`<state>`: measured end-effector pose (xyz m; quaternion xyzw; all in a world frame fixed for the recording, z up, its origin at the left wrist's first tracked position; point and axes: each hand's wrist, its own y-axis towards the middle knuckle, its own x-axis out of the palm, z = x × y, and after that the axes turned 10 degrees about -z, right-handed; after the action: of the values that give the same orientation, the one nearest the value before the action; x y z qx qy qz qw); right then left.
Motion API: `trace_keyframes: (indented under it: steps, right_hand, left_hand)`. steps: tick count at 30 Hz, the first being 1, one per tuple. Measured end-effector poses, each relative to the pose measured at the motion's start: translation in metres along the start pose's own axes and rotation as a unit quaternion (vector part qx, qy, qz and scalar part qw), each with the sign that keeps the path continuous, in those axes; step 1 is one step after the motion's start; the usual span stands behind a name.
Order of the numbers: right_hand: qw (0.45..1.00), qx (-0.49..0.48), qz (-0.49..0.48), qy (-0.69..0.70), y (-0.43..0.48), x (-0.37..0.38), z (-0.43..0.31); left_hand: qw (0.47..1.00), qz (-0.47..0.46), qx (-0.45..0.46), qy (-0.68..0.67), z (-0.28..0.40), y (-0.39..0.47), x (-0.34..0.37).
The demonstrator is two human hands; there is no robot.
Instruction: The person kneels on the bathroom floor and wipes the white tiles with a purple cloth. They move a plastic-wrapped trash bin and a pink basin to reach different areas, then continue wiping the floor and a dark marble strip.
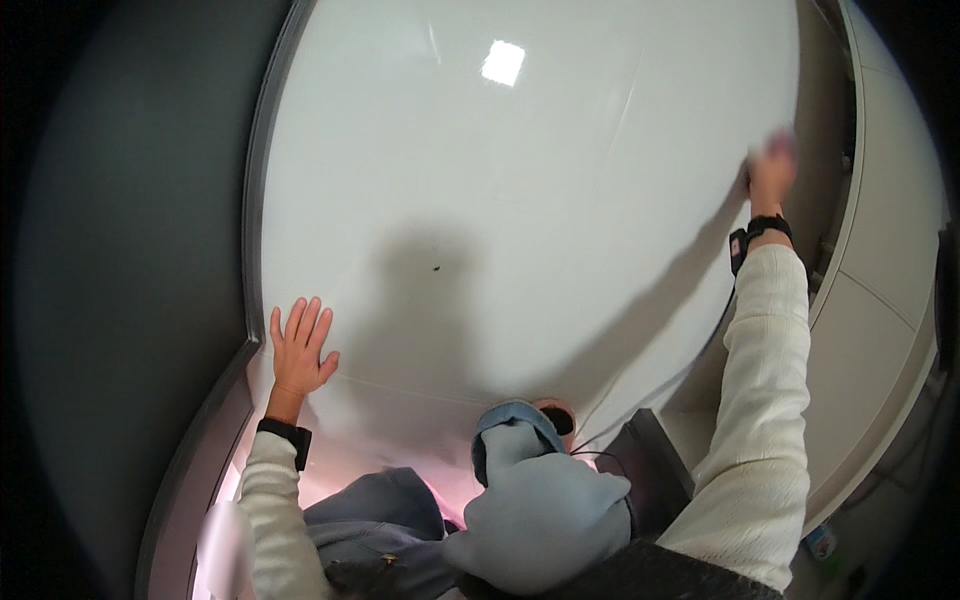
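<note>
My left hand (300,351) is at the left, its fingers spread and holding nothing, over the glossy white surface (525,225) beside a dark grey edge strip. At the upper right, my right hand (772,174) is at the end of the outstretched arm, near the right side of the white surface. It is blurred, with a purplish patch at its fingertips; whether that is a held object cannot be told. A small dark speck (436,268) lies on the white surface, within a shadow. Both wrists bear black bands with small devices.
A dark panel (150,187) stands along the left, and a pale panelled furniture piece (885,285) along the right. My bent legs in blue trousers (555,510), a pink slipper (571,420), a dark box-like object (649,465) and a thin cable are near the bottom.
</note>
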<state>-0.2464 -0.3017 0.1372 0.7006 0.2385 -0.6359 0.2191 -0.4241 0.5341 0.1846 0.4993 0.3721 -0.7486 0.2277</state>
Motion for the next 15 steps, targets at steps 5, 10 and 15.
trace_keyframes:
  steps: [5,10,15]
  right_hand:
    - [0.963,-0.261,0.013,0.065,-0.04,-0.014,-0.191]
    - [0.799,-0.58,-0.006,0.16,-0.187,-0.009,-0.309]
    - [0.751,-0.642,-0.015,0.153,-0.19,-0.002,-0.28]
  left_hand:
    - [1.0,-0.023,-0.003,0.005,-0.002,0.0,0.001]
    - [1.0,-0.013,-0.001,0.014,0.002,-0.001,-0.003]
    - [1.0,-0.01,-0.012,-0.007,0.002,-0.003,-0.001]
